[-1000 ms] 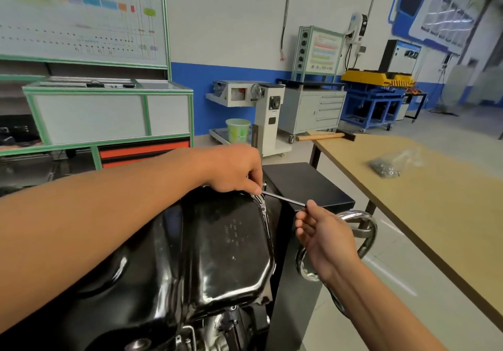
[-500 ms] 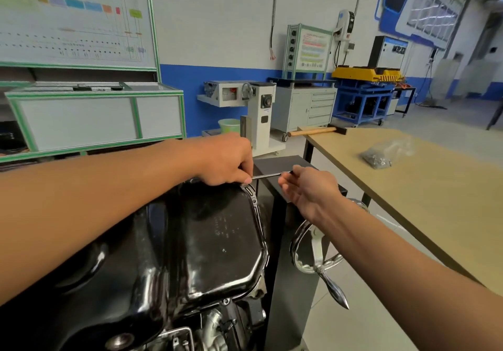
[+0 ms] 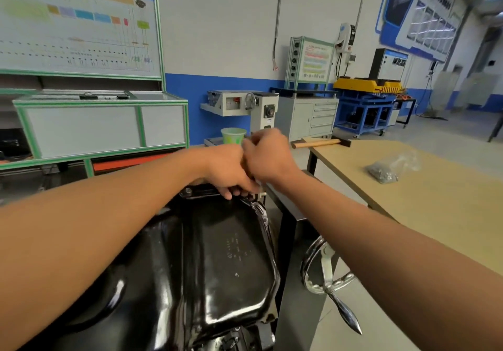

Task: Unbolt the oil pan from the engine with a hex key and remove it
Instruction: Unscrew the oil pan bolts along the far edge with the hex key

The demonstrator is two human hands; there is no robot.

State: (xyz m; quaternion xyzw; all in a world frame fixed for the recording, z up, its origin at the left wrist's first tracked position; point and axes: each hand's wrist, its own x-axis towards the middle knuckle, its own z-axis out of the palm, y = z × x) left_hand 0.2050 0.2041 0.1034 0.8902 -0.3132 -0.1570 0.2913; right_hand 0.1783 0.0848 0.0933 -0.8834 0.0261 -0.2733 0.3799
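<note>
At the far rim of the oil pan (image 3: 217, 255), both hands meet: left hand (image 3: 228, 168) curled, fingertips on the rim; right hand (image 3: 268, 157) closed, blurred, its contents hidden.

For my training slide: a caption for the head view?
Both hands, left hand and right hand, meet at the oil pan far corner.

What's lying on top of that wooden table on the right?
On the table lie a hammer at its far end and a clear bag of small metal parts. The near part is hidden by the right arm.
</note>
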